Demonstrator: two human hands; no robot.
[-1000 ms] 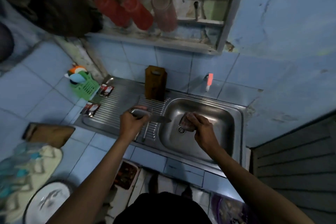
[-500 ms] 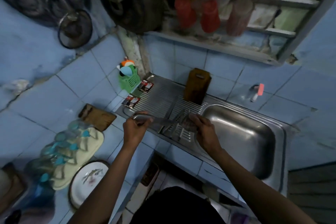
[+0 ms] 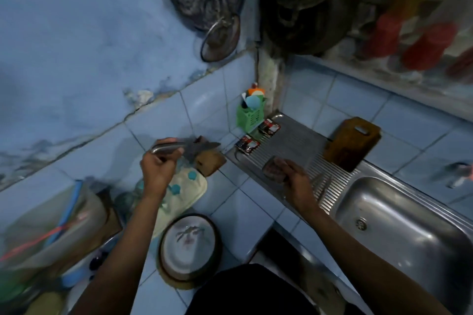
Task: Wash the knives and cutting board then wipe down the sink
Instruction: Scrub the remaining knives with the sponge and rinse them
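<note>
Gripping a knife (image 3: 184, 148) left of centre, blade pointing right over the small wooden block (image 3: 210, 161), the left hand (image 3: 157, 170) is nearer it, while the right hand (image 3: 297, 181) pinches a scrubbing pad (image 3: 273, 170) above the drainboard (image 3: 294, 140).

A blue-tiled table (image 3: 245, 202) runs along the wall, with a steel sink (image 3: 399, 215) set into it. A brown cutting board (image 3: 350, 144) stands on the ribbed drainboard (image 3: 291, 140), two small packets (image 3: 258, 137) lie at its far end, and a green basket (image 3: 249, 117) sits in the corner. On the tiles lie a cream mat (image 3: 186, 194), a smaller wooden board (image 3: 211, 161) and a plate (image 3: 188, 245).
</note>
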